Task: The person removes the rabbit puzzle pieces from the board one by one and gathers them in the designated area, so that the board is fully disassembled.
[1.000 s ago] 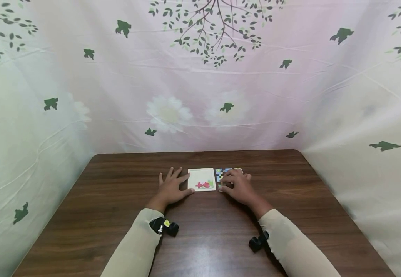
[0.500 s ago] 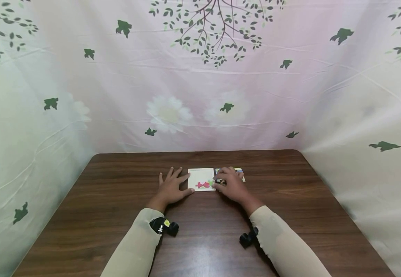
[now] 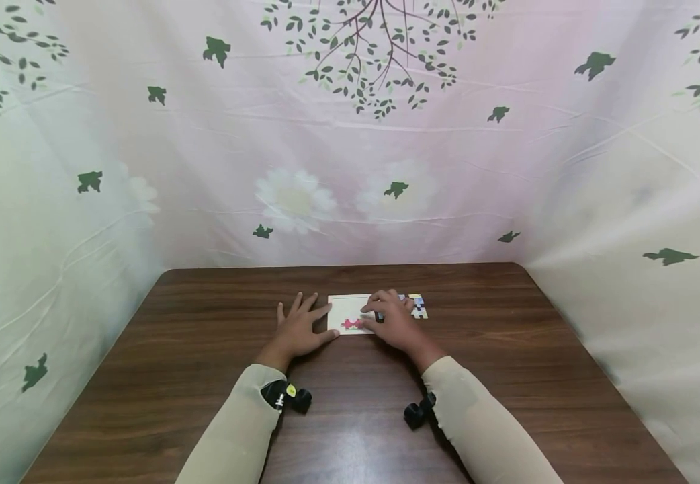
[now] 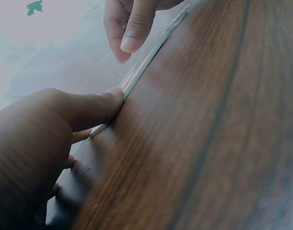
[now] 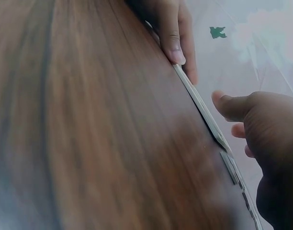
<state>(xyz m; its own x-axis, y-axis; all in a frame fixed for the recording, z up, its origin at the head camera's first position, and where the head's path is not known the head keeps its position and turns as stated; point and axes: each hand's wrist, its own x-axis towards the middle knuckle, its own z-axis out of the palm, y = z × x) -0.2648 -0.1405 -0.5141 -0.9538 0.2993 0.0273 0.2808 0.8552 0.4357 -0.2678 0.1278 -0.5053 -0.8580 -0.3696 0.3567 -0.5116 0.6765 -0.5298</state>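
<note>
A thin white puzzle board (image 3: 348,306) lies flat near the table's far side, with pink jigsaw pieces (image 3: 350,324) along its lower part. My left hand (image 3: 297,329) rests at the board's left edge, fingers spread; the left wrist view shows the thumb (image 4: 113,96) against that edge. Over the board's right part hovers my right hand (image 3: 394,323), palm down with loosely bent fingers. Both wrist views show its thumb (image 5: 225,103) above the board, and nothing appears between thumb and fingers. The hand hides the board's lower right corner.
Blue and yellow jigsaw pieces (image 3: 418,306) lie right of the board, partly covered by my right hand. Brown wood-grain table (image 3: 350,403) stretches around. Behind it hangs a patterned cloth backdrop (image 3: 350,168).
My right hand has moved left from the loose jigsaw pieces to over the board's right part, covering the green piece there. My left hand has stayed in place.
</note>
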